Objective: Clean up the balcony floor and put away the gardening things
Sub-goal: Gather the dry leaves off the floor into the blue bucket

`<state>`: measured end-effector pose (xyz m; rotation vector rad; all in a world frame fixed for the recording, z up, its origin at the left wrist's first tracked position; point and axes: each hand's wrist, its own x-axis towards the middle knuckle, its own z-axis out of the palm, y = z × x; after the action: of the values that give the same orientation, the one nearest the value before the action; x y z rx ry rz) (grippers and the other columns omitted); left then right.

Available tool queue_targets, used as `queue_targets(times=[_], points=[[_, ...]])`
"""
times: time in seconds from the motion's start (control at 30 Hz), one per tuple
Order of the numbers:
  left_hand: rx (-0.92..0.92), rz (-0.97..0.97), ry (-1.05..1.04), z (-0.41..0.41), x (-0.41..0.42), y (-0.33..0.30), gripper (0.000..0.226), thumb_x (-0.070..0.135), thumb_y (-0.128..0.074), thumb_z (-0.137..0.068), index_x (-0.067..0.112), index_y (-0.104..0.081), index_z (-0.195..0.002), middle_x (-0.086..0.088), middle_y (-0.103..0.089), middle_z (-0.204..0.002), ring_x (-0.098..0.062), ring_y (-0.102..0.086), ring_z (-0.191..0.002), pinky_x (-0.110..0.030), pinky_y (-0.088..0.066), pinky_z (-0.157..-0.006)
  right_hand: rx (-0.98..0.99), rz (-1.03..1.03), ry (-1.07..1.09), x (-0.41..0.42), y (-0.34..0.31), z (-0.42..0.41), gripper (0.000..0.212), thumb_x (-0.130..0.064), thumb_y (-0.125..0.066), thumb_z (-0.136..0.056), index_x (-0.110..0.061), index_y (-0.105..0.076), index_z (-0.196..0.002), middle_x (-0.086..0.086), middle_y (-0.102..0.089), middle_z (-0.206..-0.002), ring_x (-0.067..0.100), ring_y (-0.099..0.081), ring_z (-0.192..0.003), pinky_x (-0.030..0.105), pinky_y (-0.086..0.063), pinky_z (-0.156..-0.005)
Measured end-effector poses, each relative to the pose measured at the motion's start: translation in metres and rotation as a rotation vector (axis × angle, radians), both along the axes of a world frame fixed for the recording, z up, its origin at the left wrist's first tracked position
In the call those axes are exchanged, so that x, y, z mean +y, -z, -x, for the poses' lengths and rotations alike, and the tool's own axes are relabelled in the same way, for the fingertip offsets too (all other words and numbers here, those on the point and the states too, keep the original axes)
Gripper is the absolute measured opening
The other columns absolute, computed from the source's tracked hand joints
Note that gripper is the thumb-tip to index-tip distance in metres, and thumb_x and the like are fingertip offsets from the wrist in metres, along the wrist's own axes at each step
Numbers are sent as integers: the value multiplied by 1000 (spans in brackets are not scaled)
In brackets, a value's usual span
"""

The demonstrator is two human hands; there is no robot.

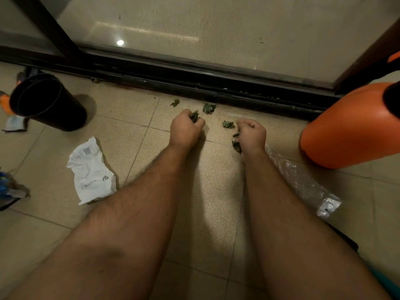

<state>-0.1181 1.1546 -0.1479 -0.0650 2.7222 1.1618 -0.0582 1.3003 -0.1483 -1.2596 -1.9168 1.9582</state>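
Green leaf scraps [236, 142] fill both fists: left hand [186, 128], right hand [251, 134].

The scene is dim and warm-toned, lit by artificial light from above. A small bright glare spot [120, 42] and a pale streak reflect off the glass door [194, 29] in the upper part of the frame. Soft shadows fall on the floor [54, 191] beneath the forearms and right of the black pot [48, 102]. The wide lens bends the door track and stretches the frame edges, which look soft; fine detail is slightly smeared throughout.
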Motion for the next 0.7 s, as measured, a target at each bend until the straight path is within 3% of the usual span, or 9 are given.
queue_targets(times=[0.07, 0.13, 0.23, 0.33, 0.47, 0.57, 0.7], points=[[-33, -127, -98, 2, -5, -3, 13, 25, -60, -93, 12, -59, -94, 1, -60, -81, -14, -58, -75, -26, -49, -63, -13, -178, -77, -3, 3, 4, 15, -22, -62, -94, -23, -61, -78, -4, -60, -73, 13, -55, -63, 23, -44, -53], [-71, -284, -194, 3, -12, -6, 8, 22, -61, -90, 14, -59, -91, -2, -64, -84, -18, -63, -79, -30, -54, -66, -65, -380, -163, -5, 3, 8, 7, -29, -68, -90, -22, -66, -91, -6, -65, -88, 12, -59, -77, 22, -43, -62], [-118, -461, -318, 6, -22, -10, 5, 16, -61, -88, 20, -59, -87, -6, -68, -95, -22, -66, -90, -37, -56, -79, -151, -676, -278, -3, 7, 13, 38, -37, -73, -86, -20, -66, -119, -1, -65, -116, 14, -60, -96, 24, -42, -75], [-149, -516, -357, 9, -31, -11, 8, 15, -55, -95, 21, -59, -99, 2, -61, -90, -14, -58, -83, -29, -51, -72, -217, -802, -421, -2, 9, 16, 37, -38, -72, -87, -21, -64, -119, 0, -60, -116, 13, -52, -91, 25, -36, -73], [-146, -501, -373, 7, -43, -13, 6, 24, -57, -98, 25, -60, -94, 6, -59, -87, -9, -55, -80, -26, -48, -74, -201, -840, -497, -5, 8, 22, 9, -29, -62, -92, -21, -60, -92, -3, -57, -94, 13, -47, -78, 26, -30, -59], [-146, -498, -349, 3, -53, -14, 18, 39, -61, -95, 21, -61, -96, 8, -58, -86, -9, -54, -84, -29, -46, -80, -78, -697, -441, -14, 6, 31, 13, -21, -56, -87, -18, -50, -75, -1, -52, -76, 15, -45, -69, 29, -31, -56], [-122, -463, -352, -2, -65, -9, 23, 39, -60, -96, 22, -57, -82, 5, -55, -79, -10, -51, -76, -31, -45, -75, -36, -686, -504, -30, -1, 45, 21, -15, -59, -79, -21, -44, -66, 1, -52, -82, 13, -45, -69, 27, -32, -59]])
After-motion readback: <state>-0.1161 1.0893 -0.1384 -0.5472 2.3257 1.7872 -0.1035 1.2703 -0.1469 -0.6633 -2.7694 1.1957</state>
